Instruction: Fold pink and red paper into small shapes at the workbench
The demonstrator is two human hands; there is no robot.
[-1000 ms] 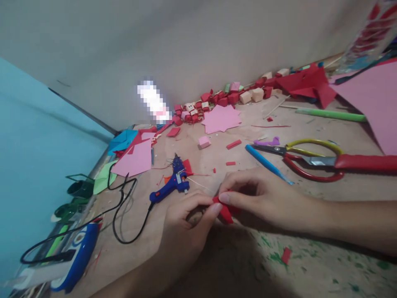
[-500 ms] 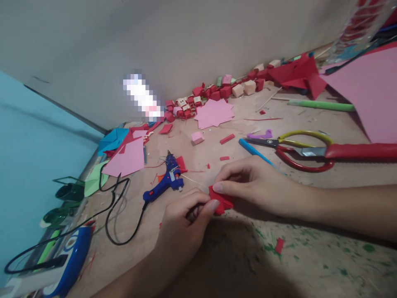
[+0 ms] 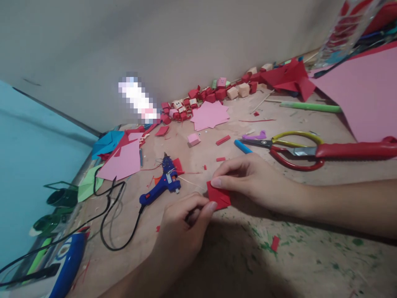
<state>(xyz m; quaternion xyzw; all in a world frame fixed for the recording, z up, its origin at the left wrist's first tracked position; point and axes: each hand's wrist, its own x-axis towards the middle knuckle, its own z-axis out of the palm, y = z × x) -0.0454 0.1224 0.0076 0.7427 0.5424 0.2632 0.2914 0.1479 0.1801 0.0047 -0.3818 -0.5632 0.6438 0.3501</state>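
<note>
A small folded piece of red paper (image 3: 219, 198) lies between my two hands, low over the wooden surface. My left hand (image 3: 186, 225) pinches its lower left edge between thumb and curled fingers. From the right, my right hand (image 3: 251, 182) pinches its upper edge with thumb and forefinger. Left of my hands rests a blue hot glue gun (image 3: 161, 182), its black cord curling away. Beyond my right hand lie a blue pen-like stick (image 3: 242, 146), partly covered by that hand, and scissors with yellow and red handles (image 3: 274, 145).
A red-handled cutter (image 3: 356, 150) overlaps the scissors' handles. Small paper cubes (image 3: 220, 94) line the wall behind pink paper sheets (image 3: 211, 116). More pink paper (image 3: 359, 91) lies at right. A blue and white object (image 3: 70, 260) and green cups (image 3: 63, 198) stand at left.
The red paper now looks flatter and squarer between my fingers, where its flaps stood up before. Both hands keep their pinch. The view has shifted slightly.
</note>
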